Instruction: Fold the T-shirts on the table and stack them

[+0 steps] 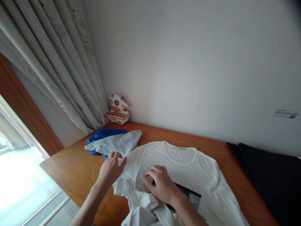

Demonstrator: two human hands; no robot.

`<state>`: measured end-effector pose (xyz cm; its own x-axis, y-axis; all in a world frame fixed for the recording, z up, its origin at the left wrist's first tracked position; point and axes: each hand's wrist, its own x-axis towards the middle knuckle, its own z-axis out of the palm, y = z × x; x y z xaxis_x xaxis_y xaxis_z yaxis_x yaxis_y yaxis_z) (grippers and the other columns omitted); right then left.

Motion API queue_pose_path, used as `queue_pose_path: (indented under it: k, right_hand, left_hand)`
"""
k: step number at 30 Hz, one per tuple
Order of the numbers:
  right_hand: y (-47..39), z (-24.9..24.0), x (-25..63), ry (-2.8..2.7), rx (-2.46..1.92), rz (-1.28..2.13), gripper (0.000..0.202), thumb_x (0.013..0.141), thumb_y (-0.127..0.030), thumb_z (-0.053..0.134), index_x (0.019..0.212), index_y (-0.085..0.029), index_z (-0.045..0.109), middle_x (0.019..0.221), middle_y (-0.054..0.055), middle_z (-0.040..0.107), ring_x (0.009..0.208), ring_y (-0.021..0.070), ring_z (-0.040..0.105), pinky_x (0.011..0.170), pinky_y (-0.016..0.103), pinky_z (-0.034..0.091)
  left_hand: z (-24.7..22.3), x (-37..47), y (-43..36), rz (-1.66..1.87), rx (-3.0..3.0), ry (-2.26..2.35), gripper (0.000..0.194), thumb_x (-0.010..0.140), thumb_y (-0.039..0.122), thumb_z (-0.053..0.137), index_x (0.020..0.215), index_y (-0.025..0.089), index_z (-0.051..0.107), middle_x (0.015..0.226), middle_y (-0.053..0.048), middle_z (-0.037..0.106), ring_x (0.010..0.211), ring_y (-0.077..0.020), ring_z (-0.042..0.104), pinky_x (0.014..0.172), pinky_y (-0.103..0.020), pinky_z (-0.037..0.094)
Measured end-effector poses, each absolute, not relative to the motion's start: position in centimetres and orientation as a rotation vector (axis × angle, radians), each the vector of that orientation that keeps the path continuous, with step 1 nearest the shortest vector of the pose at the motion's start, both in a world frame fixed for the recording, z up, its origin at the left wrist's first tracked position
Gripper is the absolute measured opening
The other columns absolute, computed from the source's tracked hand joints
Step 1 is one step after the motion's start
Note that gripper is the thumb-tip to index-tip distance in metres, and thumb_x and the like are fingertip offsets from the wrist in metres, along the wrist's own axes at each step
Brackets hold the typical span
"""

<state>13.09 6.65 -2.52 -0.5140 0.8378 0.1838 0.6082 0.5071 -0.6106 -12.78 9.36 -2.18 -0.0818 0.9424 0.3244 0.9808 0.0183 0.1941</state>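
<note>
A white T-shirt [178,169] lies spread on the wooden table, its round neckline toward the wall. Its lower left part is bunched into folds, and a dark printed picture on the front is partly covered by my right hand. My left hand [112,166] is by the left sleeve, fingers bent and thumb apart, with no cloth visible between them. Over the chest of the shirt is my right hand [161,183], its fingers loosely curved and thumb apart, holding nothing that I can see. Whether its fingertips touch the fabric is unclear.
A light grey garment [115,142] rests on a blue one [100,134] at the back left of the table [68,160]. Behind them stands a cow-shaped toy piano [117,110]. Black cloth [270,175] lies at the right. A curtain [58,62] hangs on the left.
</note>
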Motion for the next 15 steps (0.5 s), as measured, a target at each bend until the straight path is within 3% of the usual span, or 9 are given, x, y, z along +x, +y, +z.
queue_pose_path:
  k: [3, 5, 7, 9, 11, 15]
  right_hand:
    - [5.1, -0.6, 11.9, -2.365, -1.050, 0.952, 0.036, 0.092, -0.052, 0.060, 0.104, -0.021, 0.074, 0.102, 0.007, 0.076, 0.094, 0.0204, 0.069, 0.083, 0.028, 0.047]
    - [4.0, 0.4, 11.3, -2.437, -1.069, 1.046, 0.047, 0.082, -0.056, 0.070, 0.113, -0.021, 0.073, 0.109, 0.009, 0.077, 0.098, 0.0253, 0.071, 0.081, 0.029, 0.048]
    - [3.0, 1.2, 10.9, -2.494, -1.118, 1.057, 0.045, 0.078, -0.048, 0.073, 0.114, -0.022, 0.074, 0.109, 0.010, 0.078, 0.099, 0.0282, 0.072, 0.079, 0.030, 0.047]
    - [2.1, 2.0, 10.7, -2.541, -1.119, 1.078, 0.034, 0.079, -0.041, 0.070, 0.107, -0.023, 0.077, 0.101, 0.009, 0.080, 0.090, 0.0270, 0.074, 0.072, 0.028, 0.047]
    - [1.5, 2.3, 10.6, -2.573, -1.076, 1.118, 0.029, 0.080, -0.038, 0.067, 0.104, -0.025, 0.077, 0.096, 0.007, 0.080, 0.084, 0.0251, 0.075, 0.066, 0.027, 0.045]
    - [1.0, 0.8, 9.6, -2.664, -1.045, 1.010, 0.033, 0.079, -0.029, 0.064, 0.111, -0.024, 0.073, 0.102, 0.009, 0.079, 0.090, 0.0278, 0.075, 0.073, 0.029, 0.049]
  left_hand:
    - [-2.6, -15.1, 7.4, -0.399, -1.959, -2.445, 0.047, 0.090, 0.065, 0.043, 0.082, 0.021, 0.057, 0.088, -0.011, 0.066, 0.079, -0.0300, 0.068, 0.068, -0.037, 0.048]
    - [-3.1, -15.5, 7.1, -0.373, -2.124, -2.481, 0.042, 0.088, 0.062, 0.047, 0.072, 0.023, 0.051, 0.076, -0.005, 0.064, 0.071, -0.0253, 0.065, 0.063, -0.032, 0.042]
    - [-3.6, -15.5, 7.5, -0.448, -2.264, -2.465, 0.033, 0.086, 0.051, 0.050, 0.068, 0.024, 0.047, 0.068, -0.001, 0.060, 0.065, -0.0206, 0.061, 0.061, -0.029, 0.037]
    - [-3.8, -15.4, 8.0, -0.638, -2.288, -2.474, 0.025, 0.083, 0.044, 0.051, 0.069, 0.024, 0.047, 0.064, 0.002, 0.057, 0.062, -0.0181, 0.057, 0.060, -0.028, 0.034]
    - [-4.1, -15.4, 8.4, -0.961, -2.273, -2.534, 0.025, 0.081, 0.047, 0.052, 0.074, 0.023, 0.049, 0.064, 0.002, 0.057, 0.061, -0.0172, 0.055, 0.058, -0.027, 0.035]
    - [-4.4, -14.8, 8.3, -1.621, -2.272, -2.712, 0.042, 0.072, 0.060, 0.061, 0.084, 0.023, 0.047, 0.063, 0.003, 0.061, 0.054, -0.0158, 0.055, 0.050, -0.024, 0.036]
